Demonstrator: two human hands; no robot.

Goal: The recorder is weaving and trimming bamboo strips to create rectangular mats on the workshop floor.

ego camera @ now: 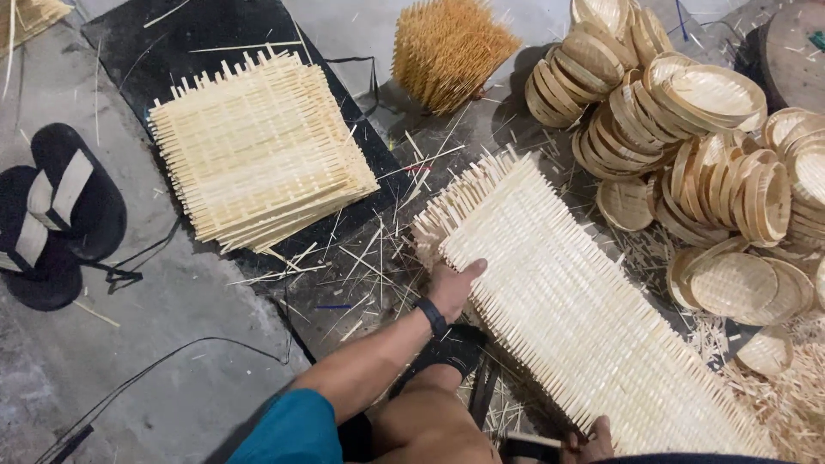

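A long row of woven bamboo mats (567,301) stands on edge across the floor, running from the middle toward the lower right. My left hand (454,283) presses flat against the near end of the row, thumb on top; a black band is on its wrist. At the bottom edge, my right hand (591,440) touches the row's near side with only its fingertips showing. A flat stack of square woven bamboo mats (258,150) lies on a black sheet (172,43) to the upper left.
Many round woven bamboo trays (713,94) are piled at the right. A bundle of thin orange-brown sticks (449,47) stands at top centre. Black sandals (60,206) lie at the left. Loose bamboo slivers litter the floor. A thin black cord (172,357) crosses the concrete.
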